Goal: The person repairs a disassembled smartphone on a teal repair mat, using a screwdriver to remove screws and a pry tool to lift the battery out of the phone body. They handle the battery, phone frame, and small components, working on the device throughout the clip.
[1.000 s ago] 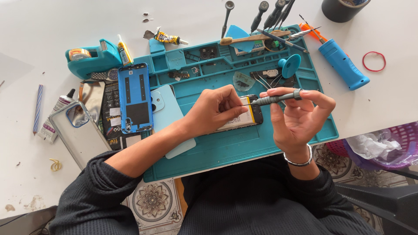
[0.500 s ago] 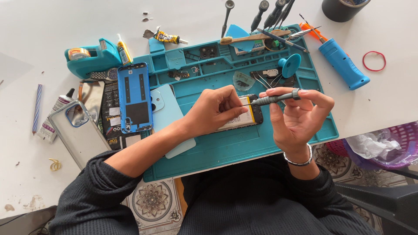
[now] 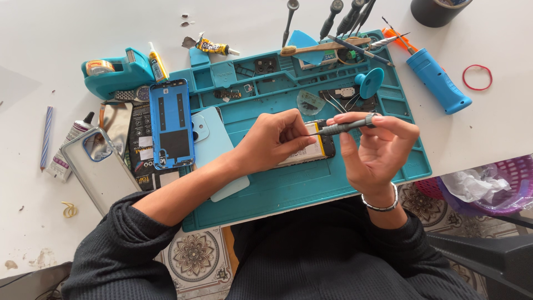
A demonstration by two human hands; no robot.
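The left hand (image 3: pixel 275 139) presses its fingertips on an opened black smartphone with exposed battery (image 3: pixel 311 149), lying mid-way on the teal silicone repair mat (image 3: pixel 288 189). The right hand (image 3: pixel 377 150) pinches a slim grey precision screwdriver (image 3: pixel 347 126), tip at the phone's upper edge. Its light-blue back cover (image 3: pixel 216 150) already lies removed alongside; disassembly looks partway done.

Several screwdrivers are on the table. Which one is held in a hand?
The grey screwdriver in the right hand, lying level over the mat. The other screwdrivers lie untouched at the table's far edge.
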